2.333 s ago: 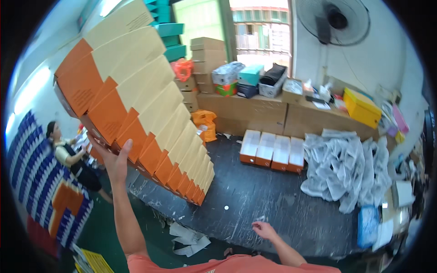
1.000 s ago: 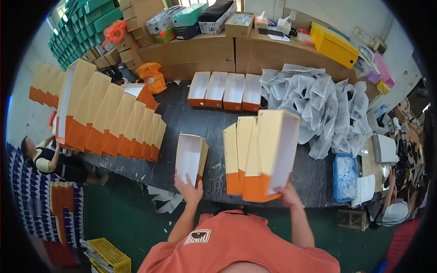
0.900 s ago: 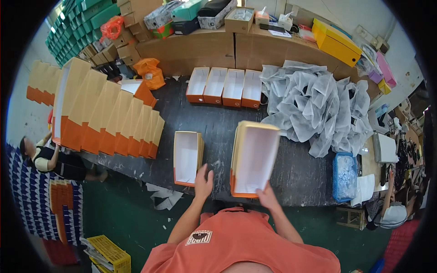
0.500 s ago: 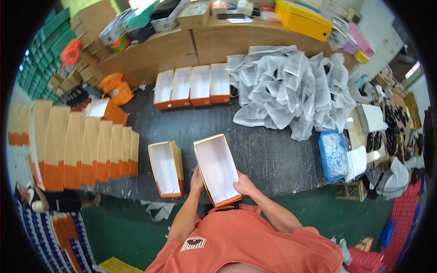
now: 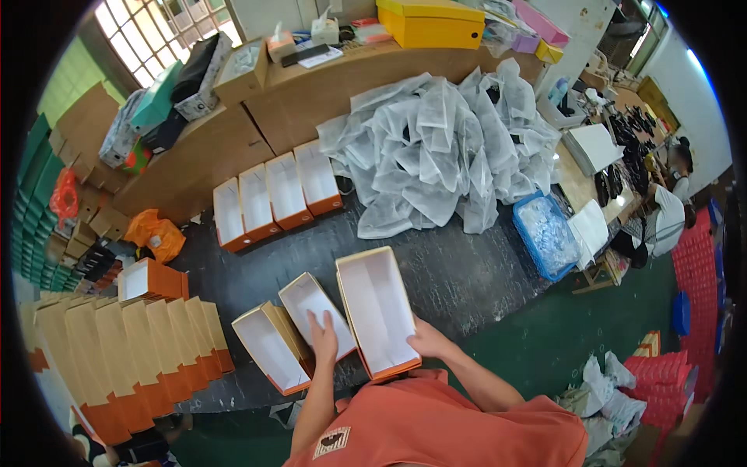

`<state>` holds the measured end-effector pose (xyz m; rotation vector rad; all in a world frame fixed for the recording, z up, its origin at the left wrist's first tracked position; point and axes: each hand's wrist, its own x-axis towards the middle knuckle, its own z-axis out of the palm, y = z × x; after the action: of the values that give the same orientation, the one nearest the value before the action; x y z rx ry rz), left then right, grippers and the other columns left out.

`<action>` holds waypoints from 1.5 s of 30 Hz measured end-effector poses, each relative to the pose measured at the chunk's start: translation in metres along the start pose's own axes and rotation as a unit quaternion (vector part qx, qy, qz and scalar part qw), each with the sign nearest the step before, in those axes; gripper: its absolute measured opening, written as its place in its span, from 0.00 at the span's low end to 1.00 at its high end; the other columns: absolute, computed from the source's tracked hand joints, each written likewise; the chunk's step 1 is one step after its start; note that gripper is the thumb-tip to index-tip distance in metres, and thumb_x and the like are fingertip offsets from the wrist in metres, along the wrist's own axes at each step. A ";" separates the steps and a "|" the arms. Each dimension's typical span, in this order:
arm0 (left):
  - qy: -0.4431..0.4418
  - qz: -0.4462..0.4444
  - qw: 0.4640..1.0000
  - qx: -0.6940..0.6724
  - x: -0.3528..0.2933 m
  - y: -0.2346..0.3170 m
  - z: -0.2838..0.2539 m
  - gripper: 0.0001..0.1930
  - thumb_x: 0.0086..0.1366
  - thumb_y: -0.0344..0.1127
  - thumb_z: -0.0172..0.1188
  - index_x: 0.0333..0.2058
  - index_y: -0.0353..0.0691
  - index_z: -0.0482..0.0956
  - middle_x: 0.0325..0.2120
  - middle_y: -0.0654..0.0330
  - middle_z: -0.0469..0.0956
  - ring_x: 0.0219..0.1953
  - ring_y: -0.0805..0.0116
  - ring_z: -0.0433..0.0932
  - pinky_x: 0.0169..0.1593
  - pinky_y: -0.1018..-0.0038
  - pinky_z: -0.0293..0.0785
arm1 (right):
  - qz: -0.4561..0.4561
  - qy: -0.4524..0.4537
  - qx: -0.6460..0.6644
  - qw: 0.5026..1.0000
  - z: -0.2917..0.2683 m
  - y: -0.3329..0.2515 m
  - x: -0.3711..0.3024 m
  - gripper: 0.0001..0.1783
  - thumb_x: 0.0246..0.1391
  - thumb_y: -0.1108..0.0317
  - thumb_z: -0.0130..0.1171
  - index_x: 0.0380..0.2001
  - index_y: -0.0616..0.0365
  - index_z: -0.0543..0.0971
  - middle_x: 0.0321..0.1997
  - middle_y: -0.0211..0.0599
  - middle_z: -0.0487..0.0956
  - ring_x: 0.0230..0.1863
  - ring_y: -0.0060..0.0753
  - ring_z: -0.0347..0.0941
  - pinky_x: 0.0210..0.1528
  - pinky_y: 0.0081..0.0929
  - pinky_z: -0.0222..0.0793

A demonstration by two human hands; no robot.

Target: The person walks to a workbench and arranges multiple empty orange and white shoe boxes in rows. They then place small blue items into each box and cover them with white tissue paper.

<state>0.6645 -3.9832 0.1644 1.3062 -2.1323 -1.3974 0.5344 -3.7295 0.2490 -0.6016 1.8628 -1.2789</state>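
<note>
- Right hand [image 5: 429, 340]: you've got the right box [image 5: 379, 307] by its right wall, low down, thumb over the rim and inside, the other fingers out of sight behind it.
- That box is tilted, its hollow facing you, over the worktop's [image 5: 459, 289] near edge; whether its base touches down, I can't tell.
- Left hand [image 5: 324, 342]: your fingers are parted and reach up across the hollow of the middle box [image 5: 303, 296]; whether they grip it or just lie against it, I can't tell.
- The middle box leans between its neighbours, just beside the right box.
- Left box [image 5: 266, 346], close to the near edge: white inside, more tan rims showing along its right side.
- Over to the worktop's left end: a long stack [image 5: 148, 350] of tan and orange boxes, with an orange box [image 5: 165, 282] beyond.
- At the far edge, four boxes [image 5: 289, 191] in a row, hollows up, and right beside them a heap of whitish wraps [image 5: 447, 156].
- Out at the right end: a blue basket [image 5: 529, 243] of clear plastic.
</note>
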 end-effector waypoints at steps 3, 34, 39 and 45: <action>-0.018 -0.165 0.985 -0.054 -0.001 0.007 0.004 0.42 0.71 0.54 0.51 0.68 0.24 0.50 0.66 0.32 0.57 0.68 0.41 0.60 0.70 0.62 0.54 | 0.086 -0.041 0.118 0.988 -0.004 -0.015 0.021 0.32 0.52 0.77 0.56 0.63 0.64 0.67 0.59 0.51 0.76 0.58 0.39 0.72 0.61 0.33 0.66; 0.337 0.044 0.908 0.244 0.012 0.040 -0.158 0.36 0.56 0.35 0.69 0.62 0.30 0.65 0.59 0.44 0.68 0.62 0.46 0.66 0.66 0.57 0.60 | -0.032 0.424 -0.125 0.897 -0.093 -0.034 0.117 0.15 0.65 0.60 0.56 0.41 0.63 0.72 0.40 0.56 0.81 0.39 0.45 0.80 0.41 0.43 0.73; 0.194 -0.194 0.915 0.295 -0.030 -0.097 -0.201 0.15 0.55 0.35 0.70 0.38 0.33 0.78 0.33 0.47 0.80 0.40 0.45 0.79 0.47 0.56 0.74 | 0.095 0.273 -0.402 0.869 -0.102 0.070 0.104 0.12 0.63 0.61 0.54 0.43 0.58 0.71 0.32 0.65 0.80 0.37 0.68 0.78 0.37 0.56 0.72; 0.220 -0.113 0.927 0.282 0.045 -0.124 -0.254 0.09 0.57 0.32 0.65 0.31 0.34 0.76 0.26 0.45 0.81 0.32 0.41 0.82 0.36 0.53 0.75 | 0.070 0.180 -0.407 0.893 -0.024 0.027 0.188 0.11 0.62 0.63 0.54 0.41 0.60 0.70 0.29 0.67 0.78 0.34 0.71 0.76 0.37 0.63 0.70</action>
<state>0.8681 -4.1835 0.1762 1.9039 -2.1727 -0.4590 0.4065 -3.8452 0.1656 -0.6561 2.7104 -0.4761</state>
